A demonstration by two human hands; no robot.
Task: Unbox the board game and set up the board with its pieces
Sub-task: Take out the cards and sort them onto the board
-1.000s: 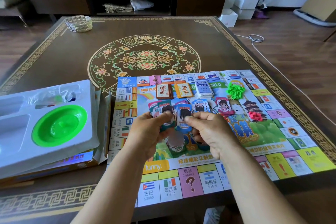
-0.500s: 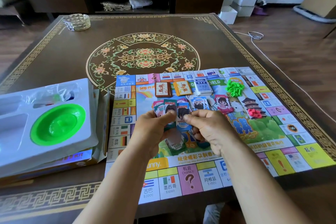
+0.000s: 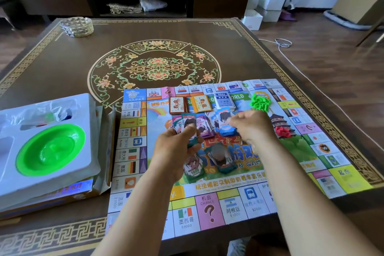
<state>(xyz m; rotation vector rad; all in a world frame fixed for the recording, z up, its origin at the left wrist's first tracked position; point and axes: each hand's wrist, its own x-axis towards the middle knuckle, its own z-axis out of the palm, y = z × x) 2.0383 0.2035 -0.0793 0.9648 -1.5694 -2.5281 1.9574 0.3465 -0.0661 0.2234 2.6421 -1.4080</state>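
Sorting play money onto the board (image 3: 207,203), which lies flat on the desk (image 3: 62,64), its near edge facing the person. The left hand (image 3: 176,151) grips a stack of bills (image 3: 187,124), long axis pointing away; the right hand (image 3: 252,129) pinches one blue bill (image 3: 223,118). Next, probably, lay that bill on the matching pile below.

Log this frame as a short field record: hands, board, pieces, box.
left hand: grips a fan of play-money notes
right hand: pinches a blue note
game board: unfolded flat on table
card decks: three, in a row at far side of board
green houses: piled on board, right
red pieces: piled nearer than green
box insert: left of board, holds green dish
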